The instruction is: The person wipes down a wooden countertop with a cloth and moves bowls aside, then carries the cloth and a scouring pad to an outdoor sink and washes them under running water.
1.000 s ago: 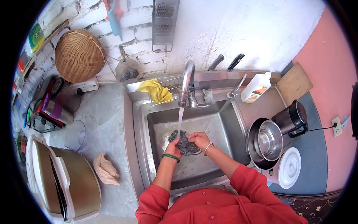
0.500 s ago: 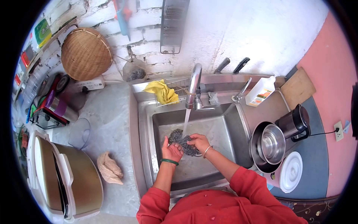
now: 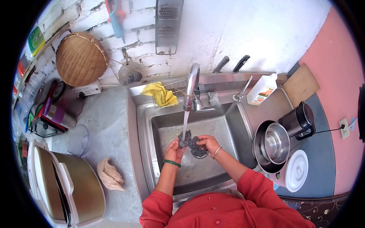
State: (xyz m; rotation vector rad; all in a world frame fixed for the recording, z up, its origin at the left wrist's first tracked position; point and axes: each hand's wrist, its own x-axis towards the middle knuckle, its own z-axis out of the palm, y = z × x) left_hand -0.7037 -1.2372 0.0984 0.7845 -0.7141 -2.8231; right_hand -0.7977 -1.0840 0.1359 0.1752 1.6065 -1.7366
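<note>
Water runs from the curved faucet (image 3: 192,85) into the steel sink (image 3: 228,140). Under the stream, my left hand (image 3: 175,151) is closed on one part of a dark grey, curly scouring pad (image 3: 197,148), a green bangle at its wrist. My right hand (image 3: 208,143), with a silver bangle, pinches the pad's other part from the right. The pad looks spread into two lumps side by side; whether they are still joined is too small to tell. The drain lies just below it, partly covered.
A yellow cloth (image 3: 159,94) hangs on a wire rack behind the sink. To the right are a white bottle (image 3: 262,89), steel bowls (image 3: 275,142) and a kettle (image 3: 296,119). On the left counter are a beige cloth (image 3: 109,174), a clear cup (image 3: 78,140) and a large cooker (image 3: 81,186).
The pad has gone from one mass to two lumps. My left hand was opened palm up half a second ago and now closes on the left lump. My right hand has shifted slightly right.
</note>
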